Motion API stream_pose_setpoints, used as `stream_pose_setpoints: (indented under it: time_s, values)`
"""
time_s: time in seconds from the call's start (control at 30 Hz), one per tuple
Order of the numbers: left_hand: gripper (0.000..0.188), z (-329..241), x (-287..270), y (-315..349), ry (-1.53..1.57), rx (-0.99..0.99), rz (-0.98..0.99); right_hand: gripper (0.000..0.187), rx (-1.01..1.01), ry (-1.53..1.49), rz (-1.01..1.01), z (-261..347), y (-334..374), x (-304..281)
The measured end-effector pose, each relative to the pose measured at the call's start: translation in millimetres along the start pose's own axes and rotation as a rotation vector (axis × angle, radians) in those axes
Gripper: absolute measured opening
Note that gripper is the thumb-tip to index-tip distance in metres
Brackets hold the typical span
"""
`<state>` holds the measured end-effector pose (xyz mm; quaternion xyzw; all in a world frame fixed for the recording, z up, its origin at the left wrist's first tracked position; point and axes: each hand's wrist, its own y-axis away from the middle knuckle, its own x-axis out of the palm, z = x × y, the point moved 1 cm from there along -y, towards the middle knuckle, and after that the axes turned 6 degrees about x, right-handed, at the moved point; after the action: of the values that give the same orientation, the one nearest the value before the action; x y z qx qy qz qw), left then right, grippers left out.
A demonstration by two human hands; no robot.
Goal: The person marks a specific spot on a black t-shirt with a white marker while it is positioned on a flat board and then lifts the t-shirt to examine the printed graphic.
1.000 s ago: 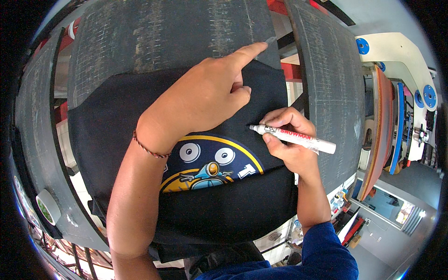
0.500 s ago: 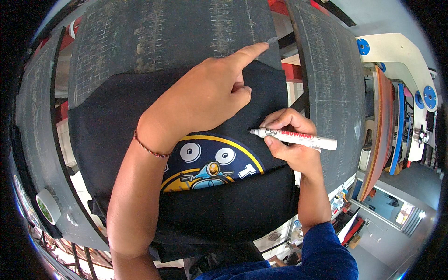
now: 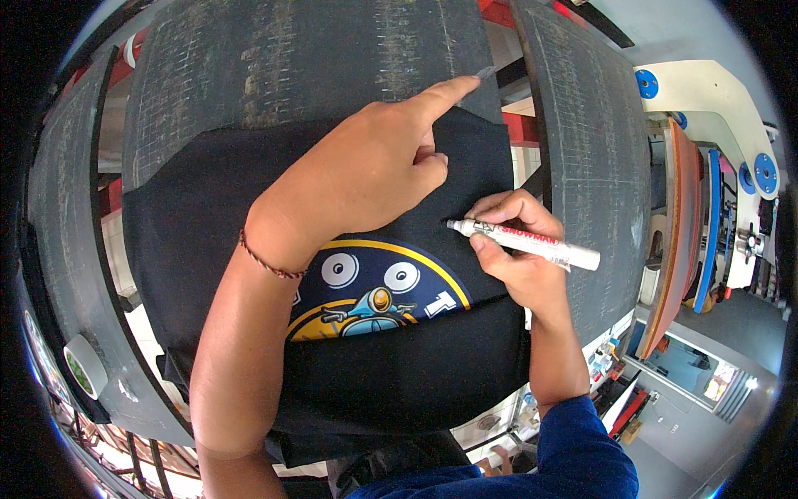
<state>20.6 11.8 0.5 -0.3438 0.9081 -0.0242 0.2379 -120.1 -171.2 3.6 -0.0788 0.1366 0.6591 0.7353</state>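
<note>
A black T-shirt [image 3: 208, 191] with a round blue and yellow scooter print [image 3: 440, 287] lies over a dark grey board [image 3: 199, 83]. Across it stretches my left hand [image 3: 366, 162]; the index finger points to the far right and the other fingers curl under. A small grey sliver shows at that fingertip, too small to make out. My right hand [image 3: 524, 237] grips a white marker [image 3: 540, 244] in a pinch, tilted with its dark tip at the fabric above the print. Whether the tip presses on the cloth I cannot tell. The shirt's near part is folded over the print's lower half.
More dark boards stand at the right [image 3: 594, 166] and left [image 3: 71, 208], with gaps and red metal parts between. A small white container [image 3: 86, 366] sits on the left board. Beyond the right board are a cream machine arm [image 3: 715, 83] with blue knobs and stacked frames [image 3: 677, 233].
The marker's tip has shifted slightly up, and its barrel is tilted more. My right hand has moved a little with it; my left hand stays in place.
</note>
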Motion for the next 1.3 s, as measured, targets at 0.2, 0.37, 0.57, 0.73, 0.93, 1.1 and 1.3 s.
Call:
stream_pose_setpoints:
  time_s: [0.2, 0.37, 0.57, 0.73, 0.93, 1.1, 1.3]
  values:
    - [0.074, -1.7, -1.0, -0.2, 0.015, -0.025, 0.014, 0.021, -0.006, 0.03, 0.043, -1.8, 0.0, -3.6]
    - [0.074, 0.5, -0.2, 0.5, 0.004, -0.009, 0.009, 0.021, 0.004, 0.045, 0.067, 0.0, 0.6, -4.6]
    - [0.075, 0.1, 0.4, 0.8, 0.02, 0.002, -0.005, 0.018, -0.018, -0.27, -0.02, -6.5, 1.0, -13.9]
    - [0.081, -5.2, -1.3, 0.0, -0.046, 0.0, 0.049, 0.026, 0.01, -0.312, -0.054, -4.7, 3.6, -21.9]
    - [0.096, -14.5, 7.2, 7.0, -0.273, 0.112, 0.032, 0.024, 0.068, -0.315, 0.159, -2.5, 9.3, -23.3]
    - [0.096, -25.7, 4.1, 6.3, -0.313, 0.008, 0.133, 0.023, 0.116, -0.269, 0.1, 1.6, 4.6, -13.2]
    - [0.098, -30.8, 4.2, 9.1, -0.342, -0.009, 0.149, 0.02, 0.068, -0.122, 0.071, -0.3, 3.8, -11.3]
